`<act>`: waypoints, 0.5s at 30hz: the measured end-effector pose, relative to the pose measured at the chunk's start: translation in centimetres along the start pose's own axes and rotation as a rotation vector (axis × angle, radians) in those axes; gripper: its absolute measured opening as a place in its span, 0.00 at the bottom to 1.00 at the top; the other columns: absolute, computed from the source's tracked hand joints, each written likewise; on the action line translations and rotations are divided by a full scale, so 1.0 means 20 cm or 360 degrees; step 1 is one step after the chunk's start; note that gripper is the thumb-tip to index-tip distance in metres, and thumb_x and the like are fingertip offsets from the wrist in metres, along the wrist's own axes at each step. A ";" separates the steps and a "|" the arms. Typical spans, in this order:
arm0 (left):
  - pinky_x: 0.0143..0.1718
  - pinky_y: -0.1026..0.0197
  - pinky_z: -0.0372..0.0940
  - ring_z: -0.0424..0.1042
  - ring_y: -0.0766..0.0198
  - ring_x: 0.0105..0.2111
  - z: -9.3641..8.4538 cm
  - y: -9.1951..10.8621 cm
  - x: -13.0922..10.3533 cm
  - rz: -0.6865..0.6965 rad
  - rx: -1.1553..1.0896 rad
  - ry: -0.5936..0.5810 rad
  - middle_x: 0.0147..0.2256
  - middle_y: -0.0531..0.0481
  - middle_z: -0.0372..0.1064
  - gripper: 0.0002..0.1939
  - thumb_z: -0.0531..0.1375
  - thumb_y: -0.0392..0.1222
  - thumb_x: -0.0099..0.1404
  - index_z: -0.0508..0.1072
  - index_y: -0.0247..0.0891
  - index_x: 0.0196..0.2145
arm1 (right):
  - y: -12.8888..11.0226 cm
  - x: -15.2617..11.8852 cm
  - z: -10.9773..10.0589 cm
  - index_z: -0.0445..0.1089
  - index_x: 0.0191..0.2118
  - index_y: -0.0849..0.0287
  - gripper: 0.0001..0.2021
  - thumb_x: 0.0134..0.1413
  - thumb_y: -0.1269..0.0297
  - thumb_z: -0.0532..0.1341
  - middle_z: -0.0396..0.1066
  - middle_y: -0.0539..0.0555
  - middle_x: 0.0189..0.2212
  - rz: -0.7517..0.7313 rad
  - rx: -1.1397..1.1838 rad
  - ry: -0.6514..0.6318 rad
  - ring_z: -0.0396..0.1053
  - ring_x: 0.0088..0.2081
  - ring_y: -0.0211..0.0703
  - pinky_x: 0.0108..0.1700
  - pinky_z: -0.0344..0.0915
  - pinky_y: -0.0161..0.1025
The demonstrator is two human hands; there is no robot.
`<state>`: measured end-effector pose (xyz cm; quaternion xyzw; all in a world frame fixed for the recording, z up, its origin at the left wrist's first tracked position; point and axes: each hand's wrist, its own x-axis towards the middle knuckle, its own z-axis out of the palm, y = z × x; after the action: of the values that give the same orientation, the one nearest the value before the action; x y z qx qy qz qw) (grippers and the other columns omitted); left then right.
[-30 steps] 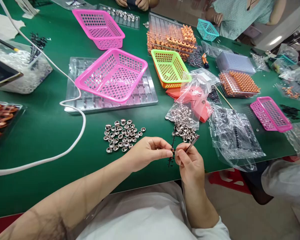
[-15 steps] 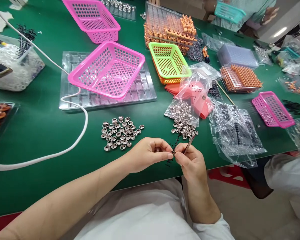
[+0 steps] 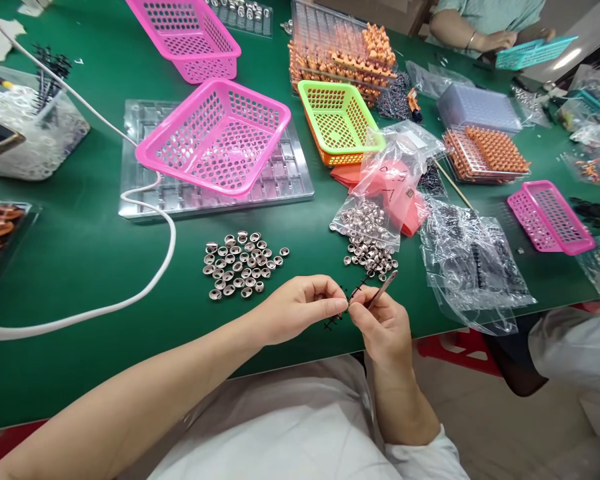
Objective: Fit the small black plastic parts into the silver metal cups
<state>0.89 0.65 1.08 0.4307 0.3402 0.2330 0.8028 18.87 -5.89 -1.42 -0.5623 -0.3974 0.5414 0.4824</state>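
Note:
Over the table's near edge, my left hand (image 3: pixel 305 308) and my right hand (image 3: pixel 384 323) meet with their fingertips almost touching. Between them runs a thin black plastic sprue (image 3: pixel 359 288) with short side branches, slanting up to the right. Thumb and forefinger of my left hand are closed on it. My right hand pinches at the same spot and also keeps slim metal tweezers (image 3: pixel 383 289) against its palm, tip pointing up right. Any small part at the fingertips is hidden. Small silver metal cups (image 3: pixel 237 267) lie spread left of my hands; smaller silver pieces (image 3: pixel 373 257) spill from a clear bag (image 3: pixel 363 223) beyond them.
A pink basket (image 3: pixel 150 157) rests on a clear tray (image 3: pixel 130 203), with a green basket (image 3: pixel 307 100) to its right. A white cable (image 3: pixel 173 240) curves across the left side. Crumpled plastic bags (image 3: pixel 473 260) lie at right. Across the table, a co-worker holds a teal basket (image 3: pixel 535 55).
The black sprue has tilted further to the right between my fingertips. My hands have hardly moved. The co-worker's teal basket has shifted right and down.

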 end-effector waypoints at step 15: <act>0.24 0.64 0.46 0.52 0.70 0.23 -0.05 -0.04 0.05 -0.0094 0.0074 0.0079 0.25 0.56 0.58 0.22 0.65 0.59 0.58 0.67 0.36 0.30 | -0.07 0.01 -0.04 0.70 0.30 0.56 0.11 0.56 0.55 0.67 0.64 0.51 0.25 -0.0203 0.0130 -0.0376 0.57 0.25 0.38 0.25 0.52 0.37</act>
<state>0.83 1.44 -0.33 0.4332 0.3777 0.2119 0.7904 19.73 -5.44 -0.06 -0.4481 -0.4641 0.5878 0.4882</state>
